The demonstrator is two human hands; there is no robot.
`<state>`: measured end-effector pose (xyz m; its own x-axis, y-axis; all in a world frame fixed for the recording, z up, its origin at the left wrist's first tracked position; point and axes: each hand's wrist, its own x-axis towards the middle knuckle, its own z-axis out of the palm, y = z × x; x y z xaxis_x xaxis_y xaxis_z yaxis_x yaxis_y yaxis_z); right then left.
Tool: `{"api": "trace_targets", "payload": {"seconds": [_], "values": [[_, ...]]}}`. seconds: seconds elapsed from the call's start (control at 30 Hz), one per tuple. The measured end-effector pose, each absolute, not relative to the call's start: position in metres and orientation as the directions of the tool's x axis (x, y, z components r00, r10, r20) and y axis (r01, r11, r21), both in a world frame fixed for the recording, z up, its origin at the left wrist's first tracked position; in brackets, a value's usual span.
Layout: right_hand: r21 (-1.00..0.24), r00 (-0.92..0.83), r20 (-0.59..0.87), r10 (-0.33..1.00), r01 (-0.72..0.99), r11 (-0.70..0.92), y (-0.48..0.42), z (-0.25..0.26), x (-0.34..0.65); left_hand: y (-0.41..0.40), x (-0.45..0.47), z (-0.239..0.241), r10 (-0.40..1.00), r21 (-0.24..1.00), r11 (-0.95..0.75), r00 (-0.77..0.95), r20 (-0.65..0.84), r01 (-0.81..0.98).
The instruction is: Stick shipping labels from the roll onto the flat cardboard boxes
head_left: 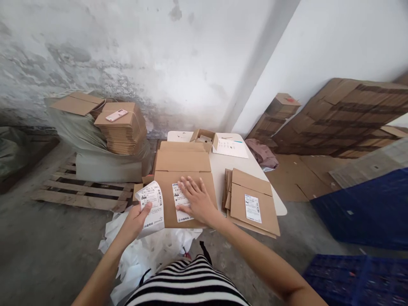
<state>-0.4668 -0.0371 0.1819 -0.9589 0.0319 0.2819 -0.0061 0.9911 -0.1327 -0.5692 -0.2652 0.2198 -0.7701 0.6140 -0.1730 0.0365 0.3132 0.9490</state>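
Note:
My left hand (137, 216) pinches a curled strip of printed shipping labels (153, 204) between thumb and fingers, just left of the flattened cardboard box in front of me. On that flattened box (183, 161) lies one white shipping label (181, 214). My right hand (197, 199) rests flat over the label's right side, fingers spread, covering part of it. To the right, a small stack of flattened boxes (237, 180) lies on the table, its top one bearing a label (253, 208).
The white table (219, 168) also carries a small open box (204, 138) and a printed sheet (232, 148). White backing paper (137, 255) litters the floor. A pallet (86, 193), bundled cartons (123, 131) with a phone (116, 115), and blue crates (357, 276) stand around.

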Motion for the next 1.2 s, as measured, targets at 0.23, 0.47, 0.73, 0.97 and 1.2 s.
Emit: {"api": "trace_targets", "payload": {"seconds": [0.23,0.47,0.73,0.97,1.2], "values": [[-0.511,-0.755,0.120,0.644,0.510,0.692,-0.004,0.169,-0.413,-0.268,-0.565,0.216,0.541,0.974,0.209,-0.819,-0.192,-0.091],[-0.847,-0.748,0.258,0.612,0.129,0.516,0.000,0.195,-0.390,-0.254,-0.555,0.225,0.585,0.979,0.170,-0.788,-0.189,-0.109],[-0.933,-0.580,0.068,0.812,0.252,0.259,0.044,0.176,-0.384,-0.234,-0.549,0.217,0.625,0.979,0.199,-0.774,-0.097,0.038],[-0.815,-0.085,0.192,0.978,0.542,0.207,0.165,0.136,-0.270,-0.251,-0.555,0.231,0.573,0.996,0.020,-0.815,-0.086,-0.091],[-0.788,-0.288,0.188,0.939,0.526,0.319,0.120,0.178,-0.333,-0.247,-0.533,0.251,0.620,0.991,-0.119,-0.784,0.031,-0.054]]}}
